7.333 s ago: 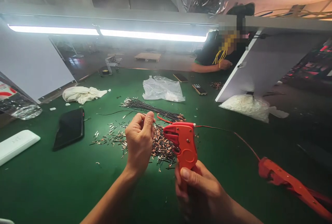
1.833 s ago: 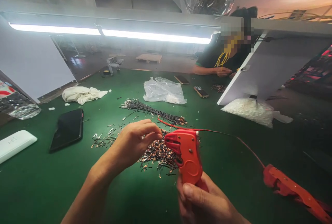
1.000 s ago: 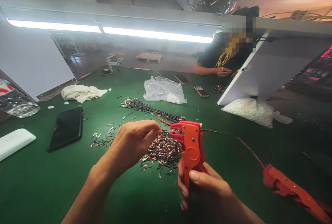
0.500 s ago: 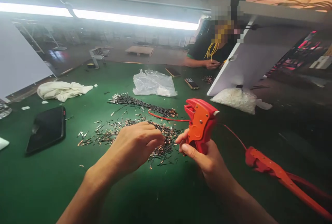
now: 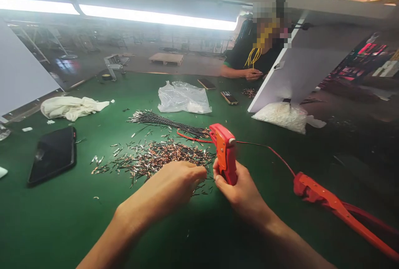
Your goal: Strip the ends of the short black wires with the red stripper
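Note:
My right hand [image 5: 241, 190] is wrapped round the handle of a red and orange wire stripper [image 5: 225, 148], its head pointing up and away from me. Just to its left, my left hand [image 5: 176, 182] is closed, the back of it towards me; whatever its fingers pinch is hidden. Beyond that hand spreads a pile of short cut wire pieces [image 5: 156, 155], black with coppery and silvery ends. A bundle of longer black wires [image 5: 168, 123] lies behind the pile. Near the bundle's right end, a thin red strip [image 5: 193, 139] passes behind the stripper.
A second red hand tool [image 5: 330, 198] lies at the right. On the green table [image 5: 77, 219] are a black phone [image 5: 52, 155], a white cloth [image 5: 73, 108], a clear plastic bag [image 5: 183, 98] and a bag of white pieces [image 5: 282, 115]. Across the table sits a person [image 5: 240, 63] beside a slanted white panel [image 5: 280, 69].
My right hand has moved left with the wire stripper, which has turned. My left hand has moved right and slightly down, nearer to it. The view has shifted slightly.

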Demonstrator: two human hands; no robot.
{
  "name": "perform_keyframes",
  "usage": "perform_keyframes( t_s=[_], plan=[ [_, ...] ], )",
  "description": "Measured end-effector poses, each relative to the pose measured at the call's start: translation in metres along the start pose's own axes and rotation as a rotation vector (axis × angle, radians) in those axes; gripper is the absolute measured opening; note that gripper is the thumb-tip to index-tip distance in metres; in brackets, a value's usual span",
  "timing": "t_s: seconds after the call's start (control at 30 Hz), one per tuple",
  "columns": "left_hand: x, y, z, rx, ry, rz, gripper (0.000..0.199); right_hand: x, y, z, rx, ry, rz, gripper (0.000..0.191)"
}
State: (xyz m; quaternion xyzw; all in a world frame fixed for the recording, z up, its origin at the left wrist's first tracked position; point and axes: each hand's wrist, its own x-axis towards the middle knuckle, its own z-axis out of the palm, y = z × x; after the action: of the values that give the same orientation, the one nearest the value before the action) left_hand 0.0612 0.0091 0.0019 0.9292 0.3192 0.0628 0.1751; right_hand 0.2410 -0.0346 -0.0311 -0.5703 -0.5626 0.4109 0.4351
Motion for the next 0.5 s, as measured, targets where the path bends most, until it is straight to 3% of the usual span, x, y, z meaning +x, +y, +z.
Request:
perform_keyframes(
  t_s=[0.17,0.5],
  plan=[
    [0.003,0.015,-0.002,0.111,-0.075,-0.057,0.019,-0.001,0.009,0.004,-0.237,0.029,-0.097,0.012],
    [0.005,0.018,0.004,0.099,-0.129,-0.029,0.025,0.001,0.014,0.009,-0.358,0.066,-0.215,0.009]
  ],
)
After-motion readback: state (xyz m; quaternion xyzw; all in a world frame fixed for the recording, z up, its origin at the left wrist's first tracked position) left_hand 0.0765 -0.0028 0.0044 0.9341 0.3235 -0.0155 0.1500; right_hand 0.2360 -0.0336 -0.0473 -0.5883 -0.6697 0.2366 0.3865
